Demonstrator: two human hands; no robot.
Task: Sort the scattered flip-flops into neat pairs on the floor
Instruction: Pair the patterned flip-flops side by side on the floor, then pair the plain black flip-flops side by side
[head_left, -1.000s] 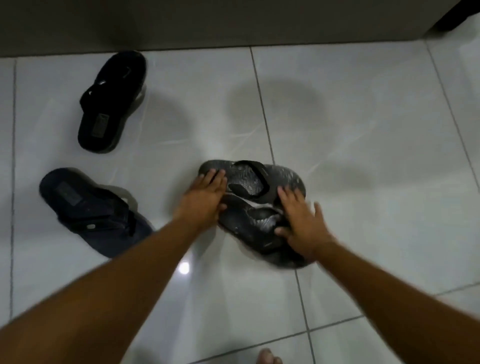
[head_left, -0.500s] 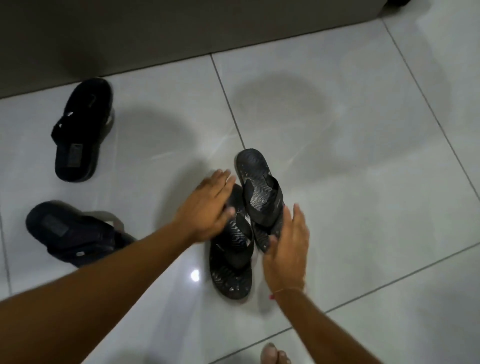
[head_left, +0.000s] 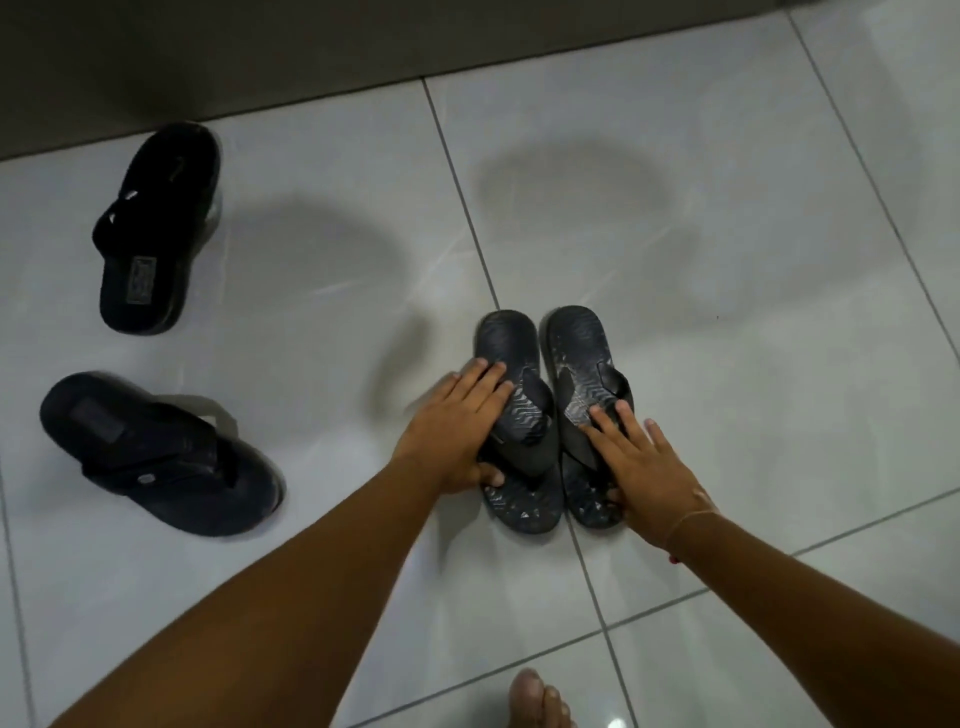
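Two dark grey patterned flip-flops lie side by side on the white tiled floor, heels toward the wall. My left hand (head_left: 452, 431) grips the left flip-flop (head_left: 511, 343) over its strap. My right hand (head_left: 641, 462) presses on the strap and toe end of the right flip-flop (head_left: 576, 343). Two other black flip-flops lie apart at the left: one (head_left: 156, 228) near the wall, pointing toward me, and one (head_left: 150, 452) closer to me, lying slantwise.
A dark wall base (head_left: 311, 62) runs along the top of the view. My bare toes (head_left: 540, 699) show at the bottom edge. Bare white tiles (head_left: 727, 234) stretch to the right and behind the grey pair.
The two grey flip-flops were crossed over each other; both hands have turned and slid them until they lie parallel and side by side. The view has shifted slightly.
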